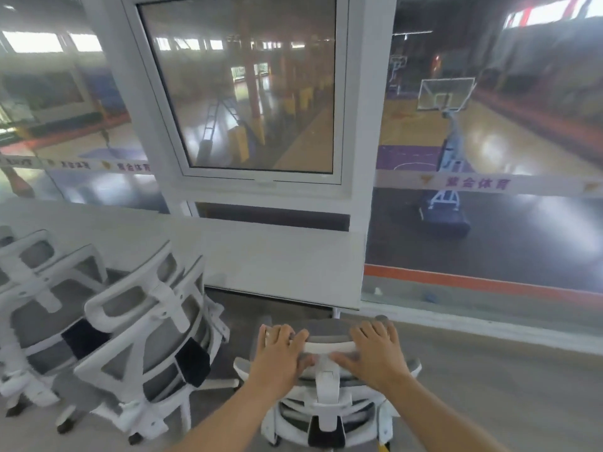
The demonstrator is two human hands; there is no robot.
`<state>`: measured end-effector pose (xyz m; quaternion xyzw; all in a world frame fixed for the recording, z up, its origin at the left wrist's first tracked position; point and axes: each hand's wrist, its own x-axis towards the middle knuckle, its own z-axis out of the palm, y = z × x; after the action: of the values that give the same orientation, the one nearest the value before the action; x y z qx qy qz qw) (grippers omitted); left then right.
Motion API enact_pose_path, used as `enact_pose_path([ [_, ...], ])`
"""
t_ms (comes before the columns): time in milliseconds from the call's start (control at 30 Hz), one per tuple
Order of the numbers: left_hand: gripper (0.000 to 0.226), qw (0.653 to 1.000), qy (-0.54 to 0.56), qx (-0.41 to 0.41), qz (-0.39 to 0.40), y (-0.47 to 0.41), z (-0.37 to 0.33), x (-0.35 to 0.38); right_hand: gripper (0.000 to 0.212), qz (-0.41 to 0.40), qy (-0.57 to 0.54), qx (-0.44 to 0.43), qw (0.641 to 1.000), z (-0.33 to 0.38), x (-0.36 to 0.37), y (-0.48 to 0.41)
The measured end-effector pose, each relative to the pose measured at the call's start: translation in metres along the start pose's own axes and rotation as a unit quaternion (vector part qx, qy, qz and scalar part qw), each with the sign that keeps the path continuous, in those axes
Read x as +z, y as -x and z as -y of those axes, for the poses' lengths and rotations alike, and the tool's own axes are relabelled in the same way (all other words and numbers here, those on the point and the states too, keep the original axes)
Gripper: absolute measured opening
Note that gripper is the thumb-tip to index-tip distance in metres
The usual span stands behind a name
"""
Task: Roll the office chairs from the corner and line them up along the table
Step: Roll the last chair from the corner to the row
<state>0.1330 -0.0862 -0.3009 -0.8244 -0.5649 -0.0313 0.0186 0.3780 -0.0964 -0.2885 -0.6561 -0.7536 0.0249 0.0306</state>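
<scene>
Glass walling overlooks a sports hall, and a white table (277,256) runs along it. Two parked chairs (143,340) stand at its left stretch, so the third chair (326,415) faces the free end. Left hand (280,350) and right hand (375,350) curl over its headrest, probably to steer. Its seat is hidden behind the backrest.

I see grey floor (473,386) along the bottom. Chairs (140,337) stand on it lower left, a single chair (328,396) lower centre.

Frosted window strip (538,187) reads "紫合体育", repeated leftward.
</scene>
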Motion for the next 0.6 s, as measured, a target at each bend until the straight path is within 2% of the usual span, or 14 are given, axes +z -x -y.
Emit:
enact_pose_path([
  [100,0.05,0.997,0.002,0.036,-0.063,0.003,0.017,0.01,0.097,0.022,-0.015,0.04,0.999,0.02,0.004,0.004],
  [233,0.047,0.993,0.011,0.059,-0.104,0.009,0.033,0.009,0.099,0.035,-0.031,0.063,0.997,0.041,0.003,0.012],
  [333,0.053,0.993,-0.002,0.074,-0.096,0.02,0.038,0.001,0.097,0.041,-0.042,0.08,0.995,0.056,0.003,0.022],
  [600,0.046,0.995,-0.007,0.069,-0.076,0.077,0.045,-0.01,0.09,0.03,-0.064,0.097,0.993,0.097,0.006,0.071],
])
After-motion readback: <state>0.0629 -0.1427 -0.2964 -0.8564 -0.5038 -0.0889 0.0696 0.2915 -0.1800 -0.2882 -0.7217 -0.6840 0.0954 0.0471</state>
